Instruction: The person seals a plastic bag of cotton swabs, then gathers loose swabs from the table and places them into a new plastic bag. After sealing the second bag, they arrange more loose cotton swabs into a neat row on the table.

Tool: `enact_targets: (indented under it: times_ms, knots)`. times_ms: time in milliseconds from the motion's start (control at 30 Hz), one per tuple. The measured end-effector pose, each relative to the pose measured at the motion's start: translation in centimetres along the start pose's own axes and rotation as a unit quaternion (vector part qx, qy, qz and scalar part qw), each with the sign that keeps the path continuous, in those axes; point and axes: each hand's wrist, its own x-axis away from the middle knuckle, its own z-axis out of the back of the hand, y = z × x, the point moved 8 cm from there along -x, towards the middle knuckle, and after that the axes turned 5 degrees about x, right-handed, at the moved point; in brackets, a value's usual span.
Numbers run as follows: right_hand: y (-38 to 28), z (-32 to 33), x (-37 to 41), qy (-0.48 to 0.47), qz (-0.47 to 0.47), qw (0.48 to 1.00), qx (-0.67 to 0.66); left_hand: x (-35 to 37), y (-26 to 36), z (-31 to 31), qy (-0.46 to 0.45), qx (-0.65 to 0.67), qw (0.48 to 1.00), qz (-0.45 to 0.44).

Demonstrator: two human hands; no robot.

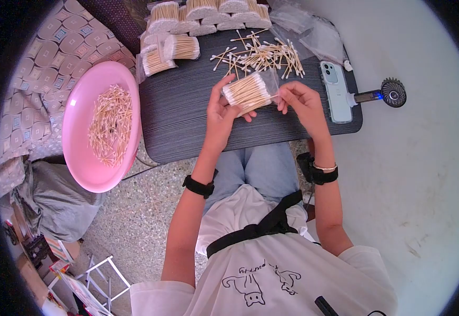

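A clear plastic bag packed with cotton swabs (248, 94) is held above the near part of the dark table. My left hand (222, 113) wraps round it from the left, thumb in front and fingers behind. On the other side, my right hand (302, 104) pinches the loose end of the bag between thumb and fingertips. The swabs lie side by side, their white tips at both ends of the bundle. Just beyond the bag, a loose heap of cotton swabs (271, 54) is scattered on the table.
Filled swab packs (182, 47) are stacked at the back left of the table (177, 116). Empty plastic bags (321, 39) lie at the back right. A phone (337, 92) with a small fan (392, 93) rests at the right edge. Left stands a pink basin (77, 142) containing swabs.
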Motion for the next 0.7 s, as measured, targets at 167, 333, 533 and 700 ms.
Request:
enact_targets:
  times_ms: [167, 333, 533, 700]
  knots:
    - [-0.2, 0.3, 0.0, 0.009, 0.006, 1.000, 0.012, 0.0, -0.1, -0.1, -0.010, 0.013, 1.000, 0.003]
    - [-0.2, -0.5, 0.3, 0.039, -0.017, 0.997, 0.062, 0.0, -0.2, -0.4, -0.020, -0.004, 1.000, -0.014]
    - [-1.2, -0.8, 1.2, 0.131, 0.036, 0.987, 0.083, -0.1, 0.0, -0.1, 0.001, 0.001, 1.000, -0.025]
    - [-1.3, -1.7, 1.8, 0.173, 0.130, 0.965, 0.146, -0.1, -0.3, 0.1, 0.024, 0.018, 0.999, -0.026]
